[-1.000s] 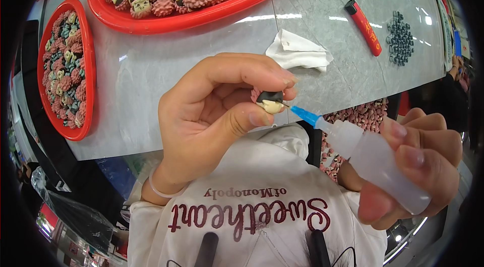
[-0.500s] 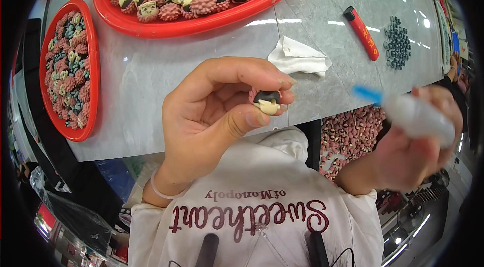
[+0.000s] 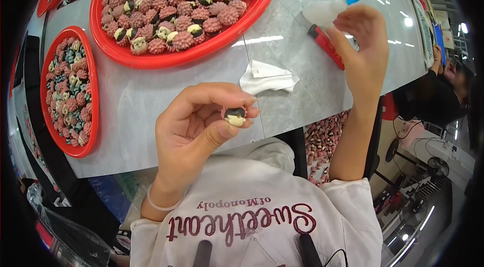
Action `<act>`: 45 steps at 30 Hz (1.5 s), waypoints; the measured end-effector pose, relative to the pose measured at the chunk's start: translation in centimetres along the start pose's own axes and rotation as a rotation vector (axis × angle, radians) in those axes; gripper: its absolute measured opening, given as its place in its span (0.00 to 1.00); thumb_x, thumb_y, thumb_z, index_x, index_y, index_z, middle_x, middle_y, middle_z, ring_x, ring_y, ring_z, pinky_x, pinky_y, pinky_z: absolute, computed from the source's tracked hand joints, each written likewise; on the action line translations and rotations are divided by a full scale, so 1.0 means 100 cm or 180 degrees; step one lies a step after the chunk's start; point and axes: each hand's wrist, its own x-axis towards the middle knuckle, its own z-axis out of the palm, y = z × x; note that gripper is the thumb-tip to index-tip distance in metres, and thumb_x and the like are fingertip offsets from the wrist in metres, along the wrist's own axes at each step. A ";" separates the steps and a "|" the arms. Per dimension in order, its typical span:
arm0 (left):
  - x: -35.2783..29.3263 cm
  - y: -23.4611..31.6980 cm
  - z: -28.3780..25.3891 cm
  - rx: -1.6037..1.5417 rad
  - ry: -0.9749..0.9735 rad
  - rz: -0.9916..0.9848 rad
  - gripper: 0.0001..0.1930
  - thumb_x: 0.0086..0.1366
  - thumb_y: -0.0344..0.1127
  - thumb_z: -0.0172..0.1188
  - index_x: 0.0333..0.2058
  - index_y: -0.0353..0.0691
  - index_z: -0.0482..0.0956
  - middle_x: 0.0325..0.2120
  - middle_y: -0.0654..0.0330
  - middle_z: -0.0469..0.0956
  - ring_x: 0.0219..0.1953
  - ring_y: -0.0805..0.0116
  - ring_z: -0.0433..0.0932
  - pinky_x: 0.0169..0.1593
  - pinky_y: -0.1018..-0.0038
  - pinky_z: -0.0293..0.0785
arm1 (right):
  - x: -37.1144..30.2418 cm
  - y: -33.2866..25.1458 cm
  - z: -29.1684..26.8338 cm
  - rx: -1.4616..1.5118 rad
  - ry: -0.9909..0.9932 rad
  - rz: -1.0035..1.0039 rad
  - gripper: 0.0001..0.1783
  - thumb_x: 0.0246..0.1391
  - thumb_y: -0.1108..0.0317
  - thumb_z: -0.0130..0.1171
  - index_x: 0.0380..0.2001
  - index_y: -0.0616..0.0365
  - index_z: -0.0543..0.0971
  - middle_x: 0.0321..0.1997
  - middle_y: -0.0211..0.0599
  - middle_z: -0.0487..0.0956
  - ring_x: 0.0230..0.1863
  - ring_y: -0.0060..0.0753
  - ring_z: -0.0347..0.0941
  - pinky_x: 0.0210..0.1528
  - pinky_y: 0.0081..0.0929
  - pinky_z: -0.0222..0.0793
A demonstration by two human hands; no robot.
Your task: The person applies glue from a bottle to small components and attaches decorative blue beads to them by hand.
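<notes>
My left hand (image 3: 189,131) pinches a small resin charm (image 3: 235,116) between thumb and fingertips, above the table's near edge. The charm has a pink ridged back, a black band and a cream-coloured part. Farther right, my right hand (image 3: 364,43) reaches over the table, thumb and fingers curved apart. Beside its fingertips lies a white squeeze bottle (image 3: 321,12) with a blue needle tip, pointing right. Whether the fingertips still touch the bottle is hard to see. A red lighter-shaped object (image 3: 326,48) with a black end is partly hidden by that hand.
A large red tray (image 3: 169,63) of similar charms stands at the far left, and a smaller red tray (image 3: 91,133) nearer. A crumpled white cloth (image 3: 269,76) lies mid-table. More charms (image 3: 322,141) sit below the table edge. A person (image 3: 438,90) is at right.
My right hand has carried the bottle forward over the table; its blue tip now points right, not left. My left hand keeps the charm. The whole view has shifted.
</notes>
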 end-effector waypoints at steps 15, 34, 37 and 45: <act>-0.001 0.002 0.001 -0.0050 -0.0144 -0.0068 0.12 0.55 0.25 0.55 0.38 0.29 0.68 0.36 0.53 0.70 0.38 0.68 0.72 0.42 0.76 0.70 | -0.025 -0.033 -0.026 0.0749 -0.0593 0.0766 0.13 0.50 0.77 0.42 0.42 0.64 0.64 0.26 0.35 0.70 0.24 0.19 0.63 0.27 0.14 0.58; -0.001 0.002 -0.003 0.0029 -0.0306 -0.0153 0.12 0.56 0.24 0.54 0.40 0.31 0.68 0.38 0.55 0.69 0.40 0.70 0.72 0.43 0.78 0.68 | 0.033 -0.031 -0.017 0.0553 0.0456 0.0818 0.16 0.46 0.66 0.52 0.12 0.66 0.74 0.11 0.30 0.67 0.15 0.13 0.54 0.18 0.14 0.46; -0.001 0.003 -0.003 0.0023 -0.0313 -0.0206 0.12 0.56 0.24 0.54 0.40 0.31 0.68 0.38 0.55 0.69 0.40 0.70 0.71 0.43 0.78 0.67 | 0.035 -0.035 -0.016 0.0519 0.0465 0.0934 0.16 0.46 0.66 0.50 0.12 0.66 0.73 0.11 0.30 0.67 0.14 0.13 0.53 0.17 0.14 0.46; -0.001 0.006 0.003 0.0114 -0.0083 -0.0191 0.11 0.55 0.29 0.56 0.36 0.32 0.68 0.35 0.53 0.70 0.38 0.66 0.73 0.40 0.76 0.72 | 0.037 -0.032 -0.017 0.0561 0.0215 0.1186 0.14 0.45 0.61 0.48 0.16 0.61 0.73 0.11 0.28 0.68 0.11 0.13 0.54 0.14 0.12 0.44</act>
